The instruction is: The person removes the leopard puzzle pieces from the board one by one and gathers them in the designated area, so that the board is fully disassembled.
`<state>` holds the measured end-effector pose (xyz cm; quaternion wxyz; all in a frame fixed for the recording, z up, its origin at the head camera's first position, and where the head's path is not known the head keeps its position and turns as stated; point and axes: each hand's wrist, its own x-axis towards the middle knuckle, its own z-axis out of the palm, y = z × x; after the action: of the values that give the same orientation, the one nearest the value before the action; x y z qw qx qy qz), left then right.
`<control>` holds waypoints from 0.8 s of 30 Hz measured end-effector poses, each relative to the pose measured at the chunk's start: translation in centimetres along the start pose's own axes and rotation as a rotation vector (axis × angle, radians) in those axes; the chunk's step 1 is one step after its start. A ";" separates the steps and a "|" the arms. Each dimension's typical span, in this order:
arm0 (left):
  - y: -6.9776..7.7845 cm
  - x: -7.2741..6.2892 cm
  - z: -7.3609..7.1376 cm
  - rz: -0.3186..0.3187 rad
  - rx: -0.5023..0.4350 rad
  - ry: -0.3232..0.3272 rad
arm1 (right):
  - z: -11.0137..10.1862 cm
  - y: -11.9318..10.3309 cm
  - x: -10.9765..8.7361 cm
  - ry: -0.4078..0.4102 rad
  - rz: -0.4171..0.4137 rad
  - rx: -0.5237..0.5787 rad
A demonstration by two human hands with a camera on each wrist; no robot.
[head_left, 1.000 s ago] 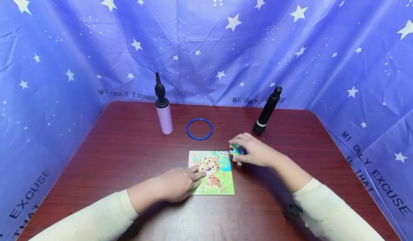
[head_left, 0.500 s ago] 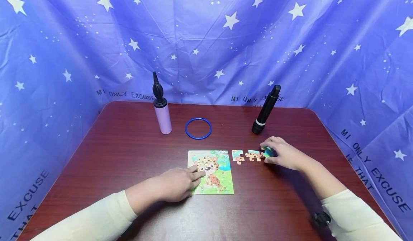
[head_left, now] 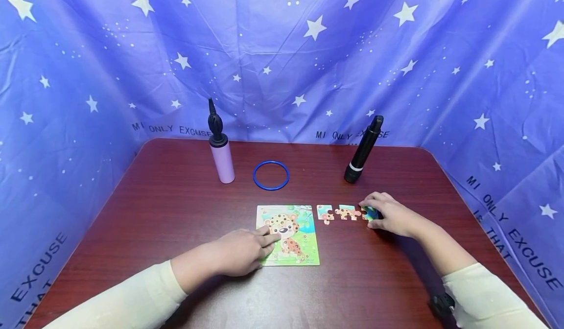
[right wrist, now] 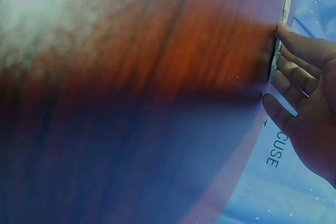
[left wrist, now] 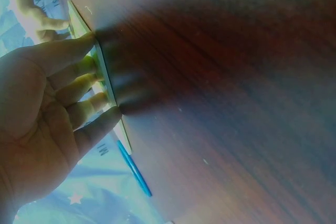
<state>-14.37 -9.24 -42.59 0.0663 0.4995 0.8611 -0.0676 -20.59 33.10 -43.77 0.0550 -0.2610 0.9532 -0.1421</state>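
A square jigsaw puzzle [head_left: 310,243] with a cartoon leopard lies mid-table in the head view. My left hand [head_left: 242,251] rests on its left side, fingers extended over the picture. In the left wrist view the thumb and little finger of that hand [left wrist: 44,98] reach the puzzle's edge. To the right, two loose puzzle pieces [head_left: 325,212] lie in a row beside the board. At the row's right end my right hand [head_left: 394,216] pinches a blue-green puzzle piece [head_left: 371,213] between thumb and fingers, partly covering it. That piece sits low at the tabletop, its left edge close to the neighbouring piece.
Behind the puzzle lies a blue ring [head_left: 271,176]. A purple hand pump [head_left: 223,160] stands at the back left, and a black cylindrical tool [head_left: 364,149] stands tilted at the back right. A starry purple curtain [head_left: 264,50] encloses the dark red table [head_left: 185,192].
My right hand has moved right from beside the board, uncovering two loose pieces, and carried the blue-green piece to the row's right end. The left hand has stayed on the puzzle.
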 end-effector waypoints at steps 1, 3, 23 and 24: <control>0.0 0.0 0.0 -0.001 -0.001 -0.001 | 0.0 0.0 0.0 -0.006 0.005 -0.001; 0.0 0.0 0.0 -0.002 0.000 -0.001 | -0.1 0.0 0.1 -0.019 0.014 0.001; 0.2 -0.2 0.0 -0.016 -0.009 -0.030 | -0.4 -8.3 5.1 0.077 -0.080 0.249; 0.2 -0.2 0.0 -0.015 -0.007 -0.027 | 0.0 -9.0 5.5 0.058 -0.094 0.250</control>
<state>-14.09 -9.32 -42.57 0.0791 0.4919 0.8641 -0.0716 -20.95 22.85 -41.22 0.0530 -0.2922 0.9161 -0.2695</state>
